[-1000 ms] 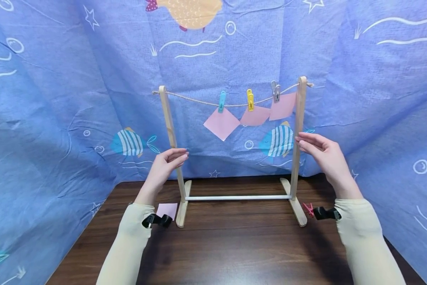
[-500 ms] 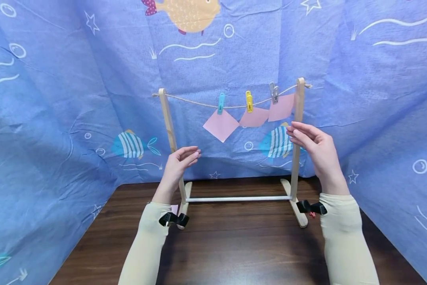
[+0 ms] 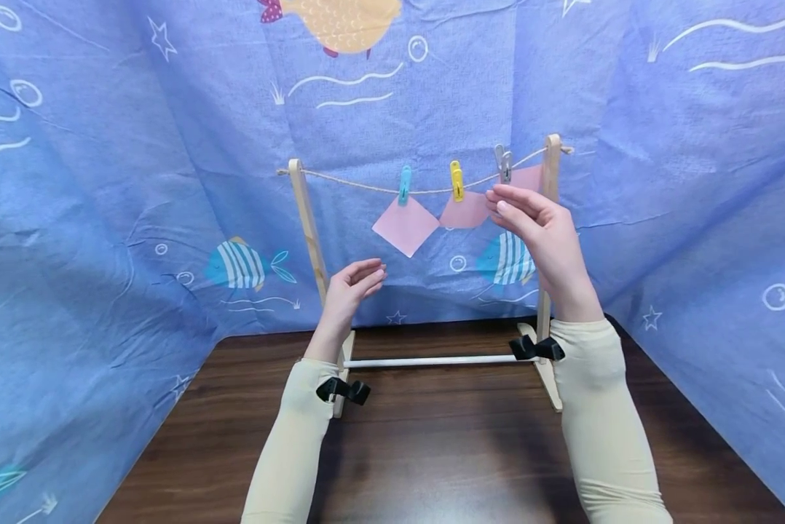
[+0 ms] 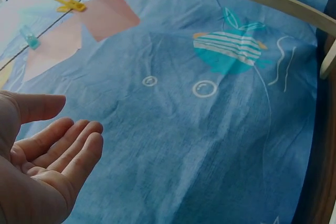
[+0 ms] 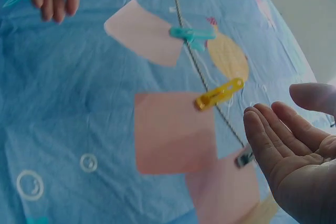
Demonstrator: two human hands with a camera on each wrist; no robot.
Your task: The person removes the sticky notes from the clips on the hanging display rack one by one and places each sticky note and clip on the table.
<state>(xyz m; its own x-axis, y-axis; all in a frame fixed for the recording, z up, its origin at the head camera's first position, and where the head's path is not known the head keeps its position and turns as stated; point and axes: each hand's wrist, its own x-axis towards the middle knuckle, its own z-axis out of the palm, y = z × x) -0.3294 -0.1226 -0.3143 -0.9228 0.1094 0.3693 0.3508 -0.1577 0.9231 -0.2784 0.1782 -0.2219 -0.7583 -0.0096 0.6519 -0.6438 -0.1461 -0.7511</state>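
Observation:
Three pink paper squares hang from a string [image 3: 353, 183] tied between two wooden posts. A blue clothespin [image 3: 404, 185] holds the left paper [image 3: 405, 227], which hangs by a corner. On the middle paper [image 3: 464, 212] sits a yellow clothespin [image 3: 456, 182]; on the right paper [image 3: 529, 179], a grey clothespin [image 3: 505, 166]. My right hand [image 3: 537, 225] is raised before the right paper, partly covering it, fingers relaxed and holding nothing. Lower and to the left, my left hand [image 3: 353, 295] hovers below the left paper, its palm empty in the left wrist view.
The rack has a left post [image 3: 307, 218], a right post [image 3: 551, 171] and a white crossbar [image 3: 432, 361] near the dark wooden table [image 3: 432, 444]. A blue patterned cloth [image 3: 392, 291] hangs behind. Black camera straps sit on both wrists.
Both hands have moved inward: the left to the right and slightly up, the right to the left and up toward the papers. My forearms now hide the loose paper and red clothespin on the table.

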